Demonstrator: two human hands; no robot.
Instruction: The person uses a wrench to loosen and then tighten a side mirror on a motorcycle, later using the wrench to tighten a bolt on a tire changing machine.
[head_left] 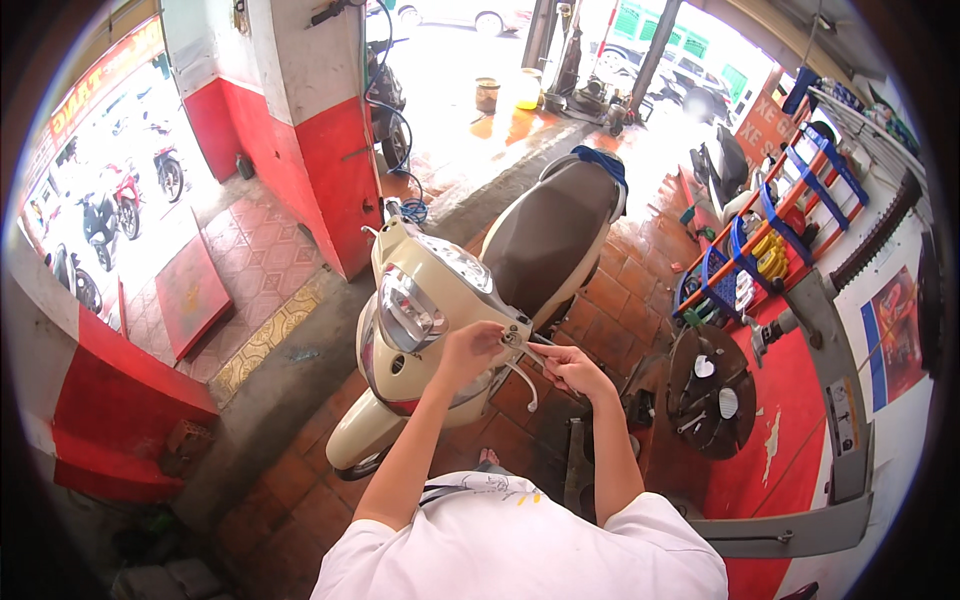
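A cream scooter (pixel 462 330) with a dark brown seat (pixel 552 232) stands in front of me, its headlight and front fender to the left. My left hand (pixel 472 352) is at the handlebar end nearest me, its fingers curled together against the cream cover by a small round fitting (pixel 511 338). Just right of it, my right hand (pixel 575 371) is closed around a slim greyish piece that reaches toward that fitting; its kind is unclear. A pale brake lever (pixel 524 386) hangs below both hands. What lies between my left fingertips is hidden.
Red-and-white pillar (pixel 335 185) rises beyond the scooter's left side. To the right, a round dark tray (pixel 708 392) carries a wrench and small parts, near a grey machine arm (pixel 848 430). Farther back is an orange-and-blue rack (pixel 770 215). A blue hose (pixel 412 208) lies by the pillar.
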